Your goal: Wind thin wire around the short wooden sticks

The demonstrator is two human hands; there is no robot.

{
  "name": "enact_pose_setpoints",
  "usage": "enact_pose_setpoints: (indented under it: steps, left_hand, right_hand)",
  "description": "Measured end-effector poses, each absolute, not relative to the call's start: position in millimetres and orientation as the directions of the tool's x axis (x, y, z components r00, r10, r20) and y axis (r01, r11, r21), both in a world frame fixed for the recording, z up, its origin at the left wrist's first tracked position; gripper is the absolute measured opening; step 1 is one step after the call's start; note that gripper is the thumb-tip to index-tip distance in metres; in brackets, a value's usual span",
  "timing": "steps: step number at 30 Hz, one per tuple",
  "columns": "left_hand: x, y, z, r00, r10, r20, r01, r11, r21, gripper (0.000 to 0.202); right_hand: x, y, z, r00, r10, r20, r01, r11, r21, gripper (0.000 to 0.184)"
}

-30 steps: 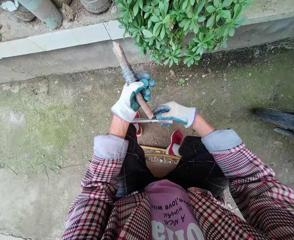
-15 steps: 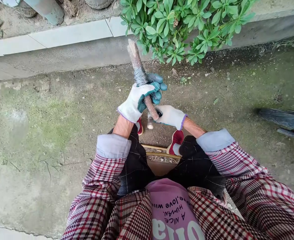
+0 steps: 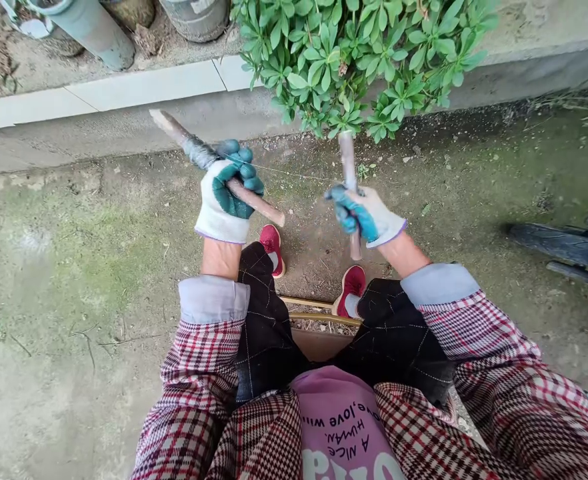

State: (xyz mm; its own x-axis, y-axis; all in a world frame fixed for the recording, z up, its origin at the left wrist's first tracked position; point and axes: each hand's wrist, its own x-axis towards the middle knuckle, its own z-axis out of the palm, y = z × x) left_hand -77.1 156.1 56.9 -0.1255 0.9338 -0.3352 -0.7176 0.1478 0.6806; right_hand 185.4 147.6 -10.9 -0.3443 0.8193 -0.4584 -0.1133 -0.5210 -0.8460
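My left hand (image 3: 231,193), in a white and green work glove, is closed around a wooden stick (image 3: 261,203). Thin wire (image 3: 200,152) is wound in a thick band round that stick, just above my fingers, and the stick's pale end points up and left. My right hand (image 3: 367,213), gloved the same way and a little blurred, grips a shorter wooden stick (image 3: 348,160), held nearly upright in the view. Between the two sticks runs a fine strand (image 3: 299,175), stretched almost straight. Both hands are above the ground, well apart.
A leafy green bush (image 3: 324,67) overhangs the low wall with a white tiled edge (image 3: 144,87). Pots and a grey-blue container (image 3: 99,33) stand behind it. A black tyre (image 3: 559,240) lies to the right. My red shoes (image 3: 351,287) rest on the dirt ground (image 3: 99,253).
My hands have moved apart, the left one leftward and the right one to the right and up. The wire-wound stick now tilts further left, and the strand between the sticks is drawn out.
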Motion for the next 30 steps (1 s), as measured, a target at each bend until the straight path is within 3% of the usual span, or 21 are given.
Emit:
enact_pose_setpoints:
  steps: [6,11,14,18,21,27,30]
  left_hand:
    - [-59,153,46,0.051,0.95,-0.307,-0.6,0.275,0.751,0.013]
    - [-56,144,39,0.039,0.947,-0.319,-0.592,0.279,0.756,0.013]
    - [-77,130,38,-0.002,0.931,-0.366,-0.614,0.288,0.735,0.015]
    - [-129,100,38,-0.105,0.922,-0.373,-0.683,0.206,0.701,0.02]
    - [-166,72,40,-0.148,0.894,-0.422,-0.664,0.226,0.712,0.02]
    - [-191,27,58,-0.236,0.885,-0.401,-0.676,0.147,0.722,0.023]
    - [-188,6,68,-0.238,0.881,-0.408,-0.641,0.173,0.747,0.025]
  right_hand:
    - [224,179,2,-0.135,0.859,-0.493,-0.329,-0.508,-0.796,0.025]
    - [261,183,30,-0.053,0.904,-0.424,-0.441,-0.402,-0.802,0.014]
    - [288,170,50,0.009,0.916,-0.402,-0.5,-0.344,-0.795,0.023]
    - [324,127,67,0.098,0.92,-0.38,-0.487,-0.289,-0.824,0.024]
    - [337,87,72,0.086,0.924,-0.372,-0.44,-0.299,-0.847,0.011]
    - [323,40,83,-0.062,0.948,-0.312,-0.31,-0.316,-0.897,0.034]
    - [317,43,84,0.013,0.957,-0.291,-0.324,-0.272,-0.906,0.033]
